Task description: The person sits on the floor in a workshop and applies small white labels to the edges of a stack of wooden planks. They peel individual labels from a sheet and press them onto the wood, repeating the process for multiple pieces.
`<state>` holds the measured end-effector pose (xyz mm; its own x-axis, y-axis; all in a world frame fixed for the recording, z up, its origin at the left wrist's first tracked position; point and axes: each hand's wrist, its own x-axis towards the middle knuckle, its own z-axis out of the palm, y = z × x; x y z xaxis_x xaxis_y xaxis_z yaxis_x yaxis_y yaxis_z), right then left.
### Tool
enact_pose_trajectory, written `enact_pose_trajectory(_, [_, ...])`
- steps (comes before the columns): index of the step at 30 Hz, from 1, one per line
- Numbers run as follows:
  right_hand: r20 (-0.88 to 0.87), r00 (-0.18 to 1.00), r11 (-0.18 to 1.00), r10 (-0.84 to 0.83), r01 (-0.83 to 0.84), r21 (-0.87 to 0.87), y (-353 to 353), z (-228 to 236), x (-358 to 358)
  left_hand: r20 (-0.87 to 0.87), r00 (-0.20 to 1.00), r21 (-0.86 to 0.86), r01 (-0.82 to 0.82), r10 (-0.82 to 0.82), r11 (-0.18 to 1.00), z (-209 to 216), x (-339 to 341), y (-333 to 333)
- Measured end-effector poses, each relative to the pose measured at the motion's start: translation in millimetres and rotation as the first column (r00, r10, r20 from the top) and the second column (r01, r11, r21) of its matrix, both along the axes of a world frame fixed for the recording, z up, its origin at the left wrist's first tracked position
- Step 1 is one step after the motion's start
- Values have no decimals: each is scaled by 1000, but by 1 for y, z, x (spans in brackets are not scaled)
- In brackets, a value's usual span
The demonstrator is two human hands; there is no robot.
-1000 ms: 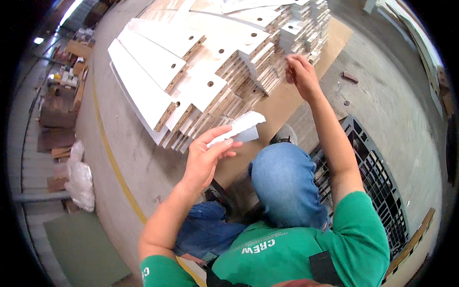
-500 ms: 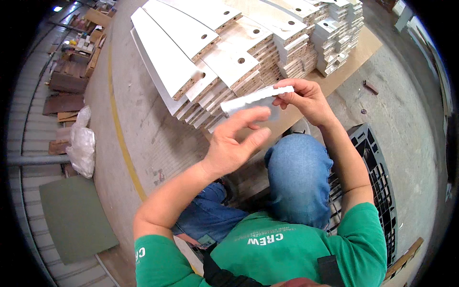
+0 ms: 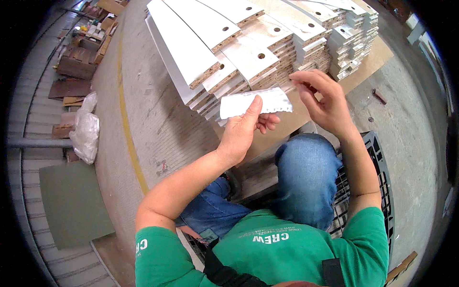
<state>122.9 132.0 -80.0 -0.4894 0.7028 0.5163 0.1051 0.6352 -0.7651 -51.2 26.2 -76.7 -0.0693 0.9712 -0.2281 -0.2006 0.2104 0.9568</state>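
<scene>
Far left: green-grey panel (image 3: 74, 205) flat, clear plastic bundle (image 3: 86, 129) above it, then yellow floor line (image 3: 128, 138). All three sit a bit higher in view than half a second ago, so the head has shifted; no sign they moved on the floor.

Left hand (image 3: 241, 136): was loose with fingers spread beside the strip, now closed on it. Thumb lies across the top face, fingers curled underneath.

White strip (image 3: 273, 100): in the left hand, held up in front of the near corner of the board stack (image 3: 258, 43). Previously shown more edge-on, now turned with its broad face to the camera. Lower right edge looks jagged. Material: can't tell.

Stack looks unchanged, brown sheet (image 3: 377, 57) under it.

Right hand (image 3: 325, 103): was pinching the strip's right end, now off it, just to the right. Half curled, thumb and forefinger apart, nothing visible in the grasp.

Right of that: black pallet (image 3: 382, 167) beside the right arm, no change.
</scene>
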Motion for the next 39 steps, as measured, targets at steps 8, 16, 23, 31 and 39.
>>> enact_pose_trajectory(8, [264, 949, 909, 170, -254, 329, -14, 20, -13, -103, 994, 33, -17, 20, 999, -5, 8, 1])
enact_pose_trajectory(16, [401, 909, 871, 113, -285, 400, -15, 15, -22, -51, 996, -103, -85, 80, 991, -3, 9, 3])
enact_pose_trajectory(23, [425, 905, 818, 5, -249, 519, -16, 10, -32, 99, 971, -205, -193, 217, 959, -11, 8, 10])
enact_pose_trajectory(31, [398, 916, 801, -48, -203, 563, -18, -1, -26, 215, 934, -323, -209, 287, 923, -15, 14, 24])
enact_pose_trajectory(39, [-511, 860, 690, -5, -367, -624, 90, -45, 49, 100, 990, -395, -56, 104, 917, -28, 6, 17])
